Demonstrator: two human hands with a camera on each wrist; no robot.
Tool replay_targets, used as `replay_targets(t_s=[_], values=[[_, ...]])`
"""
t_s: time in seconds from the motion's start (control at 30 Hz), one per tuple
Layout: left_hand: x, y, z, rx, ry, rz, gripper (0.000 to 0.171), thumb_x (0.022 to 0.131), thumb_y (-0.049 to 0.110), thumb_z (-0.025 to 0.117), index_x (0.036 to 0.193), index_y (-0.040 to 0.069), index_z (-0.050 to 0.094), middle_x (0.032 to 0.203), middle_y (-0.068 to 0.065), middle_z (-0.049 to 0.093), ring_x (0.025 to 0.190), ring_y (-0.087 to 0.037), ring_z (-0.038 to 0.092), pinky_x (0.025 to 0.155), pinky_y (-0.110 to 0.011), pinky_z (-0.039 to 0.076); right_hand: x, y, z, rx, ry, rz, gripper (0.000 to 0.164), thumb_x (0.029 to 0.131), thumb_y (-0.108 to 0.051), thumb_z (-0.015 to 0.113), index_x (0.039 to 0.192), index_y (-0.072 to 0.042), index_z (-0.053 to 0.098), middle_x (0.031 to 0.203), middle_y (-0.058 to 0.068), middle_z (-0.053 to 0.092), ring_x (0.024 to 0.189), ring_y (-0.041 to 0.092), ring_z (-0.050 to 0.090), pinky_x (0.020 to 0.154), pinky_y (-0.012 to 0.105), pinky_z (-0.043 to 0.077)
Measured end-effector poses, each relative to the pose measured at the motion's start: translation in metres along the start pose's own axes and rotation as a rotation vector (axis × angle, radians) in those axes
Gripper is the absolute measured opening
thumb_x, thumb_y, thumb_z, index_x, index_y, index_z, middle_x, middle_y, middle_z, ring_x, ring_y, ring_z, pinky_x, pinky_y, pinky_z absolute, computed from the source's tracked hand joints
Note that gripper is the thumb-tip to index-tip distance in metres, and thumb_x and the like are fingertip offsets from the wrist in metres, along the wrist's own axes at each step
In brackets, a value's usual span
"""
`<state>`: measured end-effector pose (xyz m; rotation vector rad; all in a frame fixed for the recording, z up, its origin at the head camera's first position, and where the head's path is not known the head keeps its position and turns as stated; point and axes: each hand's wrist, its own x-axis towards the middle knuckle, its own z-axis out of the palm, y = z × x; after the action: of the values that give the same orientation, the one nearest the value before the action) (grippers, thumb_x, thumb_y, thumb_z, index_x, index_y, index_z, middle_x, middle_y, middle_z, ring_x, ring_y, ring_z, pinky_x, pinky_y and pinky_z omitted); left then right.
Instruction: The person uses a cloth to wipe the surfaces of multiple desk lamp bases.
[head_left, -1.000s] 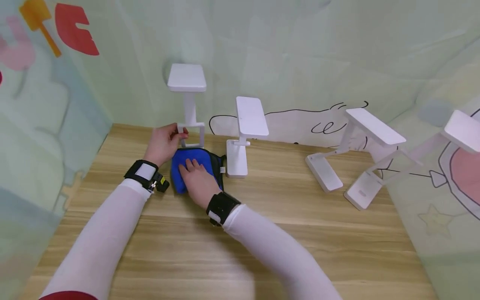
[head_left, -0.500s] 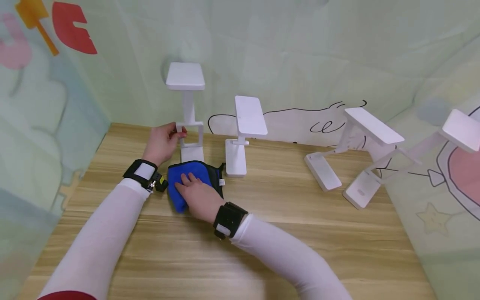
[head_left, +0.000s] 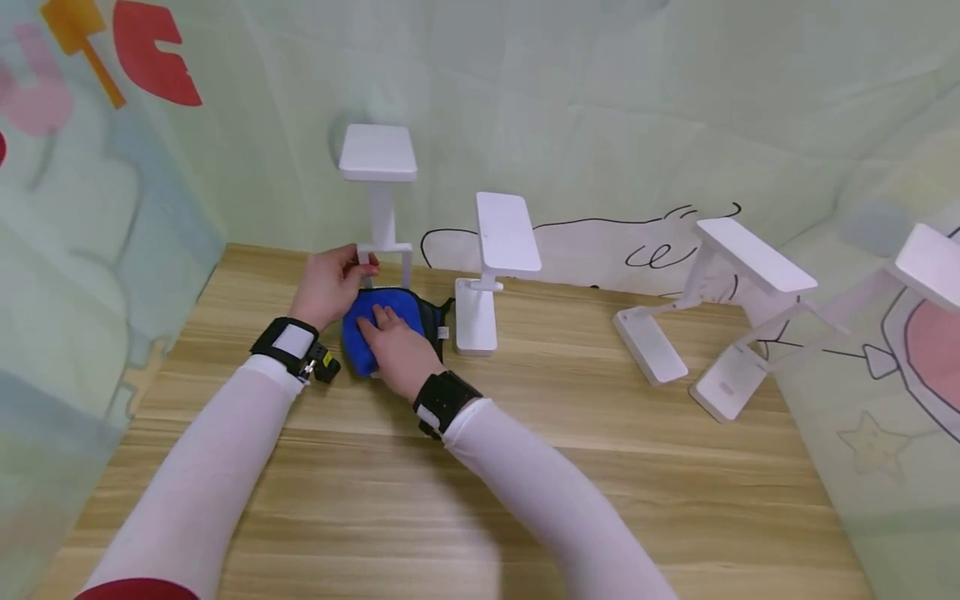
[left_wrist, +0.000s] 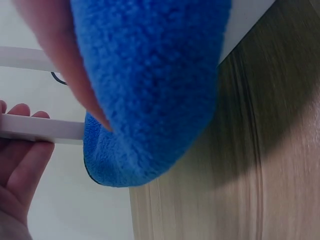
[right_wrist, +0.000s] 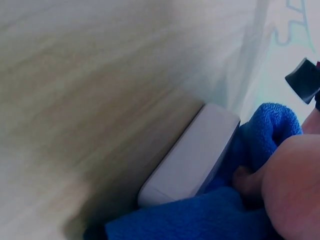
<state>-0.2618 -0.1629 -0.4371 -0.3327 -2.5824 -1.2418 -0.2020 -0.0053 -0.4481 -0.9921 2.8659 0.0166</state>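
In the head view my left hand point(head_left: 321, 292) grips one side bar of the frame on a white folding stand point(head_left: 377, 152). The left wrist view shows fingers and thumb round that bar. My right hand point(head_left: 405, 357) holds a fluffy blue cloth point(head_left: 401, 305) with dark edging and a white tag over the stand's base. In the right wrist view, the thumb point(right_wrist: 244, 181) presses into the folded cloth point(right_wrist: 192, 220). One end of the white base point(right_wrist: 195, 155) shows beside it. The cloth hides most of the base from above.
Just right of the cloth is a second white stand point(head_left: 507, 233). Two more, a third stand point(head_left: 753, 254) and a fourth stand point(head_left: 727, 382), are at the far right. A printed fabric backdrop point(head_left: 600, 108) rises behind the wooden table point(head_left: 570, 467).
The right hand and blue cloth slid toward me along the base, uncovering its far part, then back toward the frame. The left hand keeps its grip on the bar.
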Motion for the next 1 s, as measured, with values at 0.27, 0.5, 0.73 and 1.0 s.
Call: replay_targets(t_s=[0.27, 0.5, 0.73, 1.0], values=[[0.000, 0.001, 0.003, -0.014, 0.007, -0.005, 0.016, 0.109, 0.010, 0.063, 0.109, -0.002, 0.074, 0.105, -0.019, 0.078, 0.080, -0.030, 0.067, 0.066, -0.032, 0.044, -0.024, -0.006, 0.001, -0.007, -0.009, 0.027, 0.053, 0.108, -0.007, 0.061, 0.160, -0.007, 0.049, 0.163, 0.021, 0.046, 0.152, 0.034, 0.044, 0.118, 0.043, 0.042], [-0.001, 0.002, 0.002, -0.015, 0.015, -0.004, 0.016, 0.109, 0.009, 0.063, 0.109, -0.002, 0.075, 0.106, -0.019, 0.078, 0.078, -0.028, 0.066, 0.064, -0.031, 0.044, -0.049, -0.012, -0.001, -0.007, -0.061, -0.050, 0.061, 0.102, -0.005, 0.069, 0.160, -0.008, 0.049, 0.164, 0.020, 0.045, 0.153, 0.034, 0.042, 0.123, 0.039, 0.034], [-0.002, 0.001, 0.001, -0.022, 0.037, 0.013, 0.017, 0.109, 0.011, 0.064, 0.108, 0.000, 0.076, 0.102, -0.019, 0.079, 0.069, -0.024, 0.061, 0.056, -0.025, 0.037, -0.050, -0.017, 0.001, -0.009, -0.056, -0.126, 0.057, 0.104, -0.007, 0.065, 0.160, -0.008, 0.050, 0.164, 0.020, 0.044, 0.152, 0.036, 0.042, 0.123, 0.039, 0.035], [0.000, 0.000, 0.002, -0.008, 0.031, 0.019, 0.016, 0.109, 0.010, 0.064, 0.107, -0.001, 0.076, 0.103, -0.019, 0.079, 0.076, -0.027, 0.067, 0.065, -0.028, 0.044, -0.024, -0.008, 0.003, -0.025, 0.010, -0.146, 0.053, 0.107, -0.007, 0.062, 0.158, -0.009, 0.052, 0.164, 0.017, 0.046, 0.152, 0.034, 0.043, 0.123, 0.038, 0.034]])
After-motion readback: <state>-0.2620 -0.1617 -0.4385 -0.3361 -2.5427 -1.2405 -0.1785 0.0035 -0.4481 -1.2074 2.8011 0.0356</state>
